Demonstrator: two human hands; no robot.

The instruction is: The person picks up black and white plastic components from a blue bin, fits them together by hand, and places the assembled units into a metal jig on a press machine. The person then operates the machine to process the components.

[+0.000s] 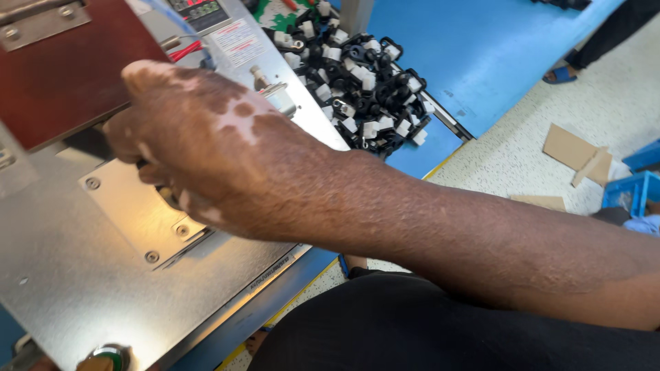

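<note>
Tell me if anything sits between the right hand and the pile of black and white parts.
The machine's toggle switch stands between the right hand and the pile of black and white parts; otherwise only bare metal panel.

blue worktable over pale speckled floor, cardboard scraps, blue crate beside

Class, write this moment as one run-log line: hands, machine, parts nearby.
right hand: reaching onto metal machine plate, fingers curled, grasp hidden | left hand: not in view | pile of black-and-white parts: on blue table, untouched
</note>
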